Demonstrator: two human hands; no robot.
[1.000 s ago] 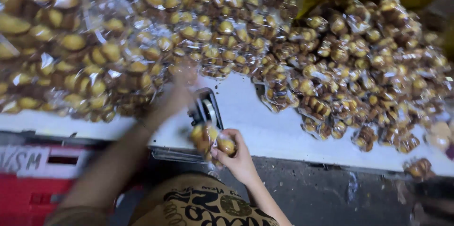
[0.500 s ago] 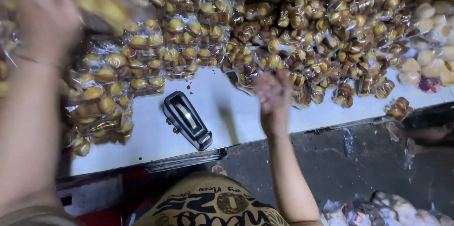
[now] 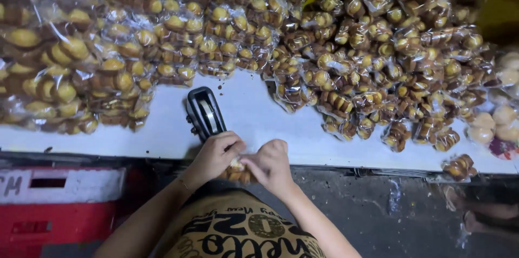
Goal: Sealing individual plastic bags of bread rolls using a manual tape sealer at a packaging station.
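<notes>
So there's a small clear plastic packet of golden-brown pastries (image 3: 236,171) pinched between both hands right at the near edge of the white table (image 3: 162,136), sort of hanging over the lip above the person's lap. The left hand (image 3: 216,155) is curled around the packet's left side with fingers folded over the top, and the right hand (image 3: 272,165) is closed on the right side, thumb and fingertips meeting the left ones in the middle, so both hands are gripping the same packet. Most of it is hidden under the fingers, so I can't tell how it's sealed. Both forearms come up from the bottom of the shot and angle in toward each other, wrists bent slightly down. Just beyond the left hand, nearly touching the knuckles, sits a black tape dispenser (image 3: 205,113) lying at a slant on the table. Further back on the left is a big heap of clear bags of yellow round cakes (image 3: 108,47), and to the right a second heap of clear packets of darker brown swirled pastries (image 3: 378,58), spilling toward the table edge, with one stray packet (image 3: 459,167) sitting apart near the right corner. Far right there are a few paler round buns in wrap (image 3: 500,120). Down left, below the table, a red plastic crate (image 3: 54,220) with a pale panel on it.
</notes>
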